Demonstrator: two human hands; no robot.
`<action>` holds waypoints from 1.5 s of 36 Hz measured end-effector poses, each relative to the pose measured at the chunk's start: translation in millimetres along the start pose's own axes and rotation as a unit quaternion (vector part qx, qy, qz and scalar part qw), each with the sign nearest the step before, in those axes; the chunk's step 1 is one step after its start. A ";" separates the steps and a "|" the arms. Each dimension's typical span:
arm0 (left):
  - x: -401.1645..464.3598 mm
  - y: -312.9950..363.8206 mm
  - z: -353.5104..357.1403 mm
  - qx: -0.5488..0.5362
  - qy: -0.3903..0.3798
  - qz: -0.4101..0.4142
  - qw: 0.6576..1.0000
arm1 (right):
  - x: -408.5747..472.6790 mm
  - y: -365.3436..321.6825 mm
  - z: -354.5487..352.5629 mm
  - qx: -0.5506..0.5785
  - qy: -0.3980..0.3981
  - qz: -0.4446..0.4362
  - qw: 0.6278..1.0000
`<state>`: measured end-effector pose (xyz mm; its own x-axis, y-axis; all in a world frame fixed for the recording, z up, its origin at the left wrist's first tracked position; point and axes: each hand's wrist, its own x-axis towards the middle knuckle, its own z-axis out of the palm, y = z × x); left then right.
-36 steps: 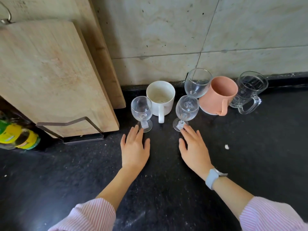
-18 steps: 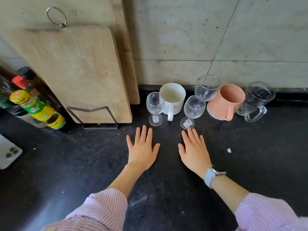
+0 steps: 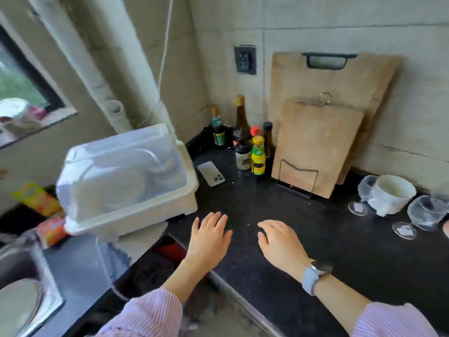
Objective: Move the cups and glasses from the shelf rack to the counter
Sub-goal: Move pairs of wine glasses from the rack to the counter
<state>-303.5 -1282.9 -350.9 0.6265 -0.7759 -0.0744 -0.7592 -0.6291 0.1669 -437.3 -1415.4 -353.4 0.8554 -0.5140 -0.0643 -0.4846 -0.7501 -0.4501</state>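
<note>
- Holding nothing: left hand (image 3: 209, 239) and right hand (image 3: 281, 244) both hovering flat over the dark counter (image 3: 267, 205), fingers relaxed and spread, no cup or glass in either.
- Head view, right of the right hand: sitting already on the counter, well apart from both hands, a white mug (image 3: 391, 195) with two stemmed glasses, one (image 3: 364, 198) just behind and to the left of the mug, the other (image 3: 422, 215) nearer the frame edge.
- Left of the left hand: resting near the counter's corner, a lidded dish box (image 3: 126, 181), blurred plates showing through the cover; cannot tell whether any cups remain inside, and no shelf rack plainly showing.
- Beyond the fingertips: standing together, sauce bottles (image 3: 257, 152), a phone (image 3: 211, 173) and leaning cutting boards (image 3: 315, 147).
- Risking, on any sweep back to the right: clipping the nearer glass, top-heavy on a thin stem, likely toppling and rolling.
- Risking, on reaching left: nudging the box, already overhanging the counter edge.
- Blurring heavily across the picture, so making small detail unreliable.
</note>
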 end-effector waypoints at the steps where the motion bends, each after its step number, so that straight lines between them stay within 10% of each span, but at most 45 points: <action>1: -22.1 -23.6 -13.5 -0.003 0.027 -0.018 0.999 | -3.5 -29.1 3.6 0.003 -0.001 -0.028 1.000; 17: -539.0 -313.3 -154.4 0.082 0.215 -0.381 0.895 | -207.2 -516.3 134.4 0.078 -0.103 -0.422 0.898; 33: -809.9 -435.3 -129.1 -0.029 0.363 -0.620 0.695 | -364.4 -780.0 287.9 0.072 -0.225 -0.650 0.723; 54: -864.9 -746.9 -217.4 -0.006 0.413 -0.577 0.705 | -326.8 -1072.7 390.6 0.112 -0.222 -0.630 0.736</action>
<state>-240.1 -131.6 -197.5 0.7188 0.5468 0.4294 0.3374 -0.8144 0.4722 -125.5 -280.3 -197.5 0.5990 0.7545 0.2682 0.7445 -0.4014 -0.5334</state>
